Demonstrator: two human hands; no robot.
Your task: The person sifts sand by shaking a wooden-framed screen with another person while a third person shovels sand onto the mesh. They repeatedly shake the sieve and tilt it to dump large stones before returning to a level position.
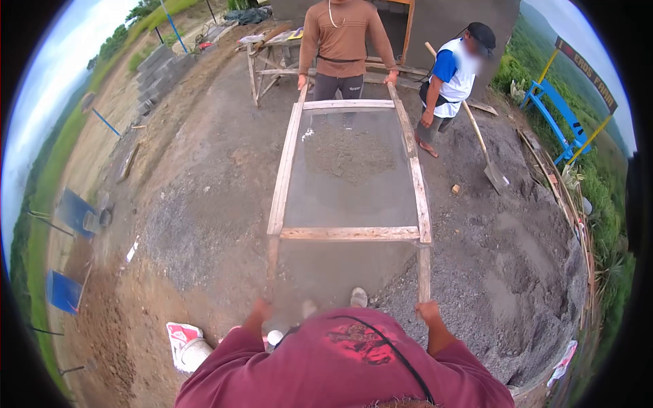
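Head view: my left hand (260, 313) and right hand (428, 311) each grip a rail end of the loaded wooden sieve frame (350, 233); it looks stiff, heavy, probably splintery.

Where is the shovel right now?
In the head view the shovel is right of the wooden sieve frame, blade on the gravel, beside the person in the blue-and-white shirt.
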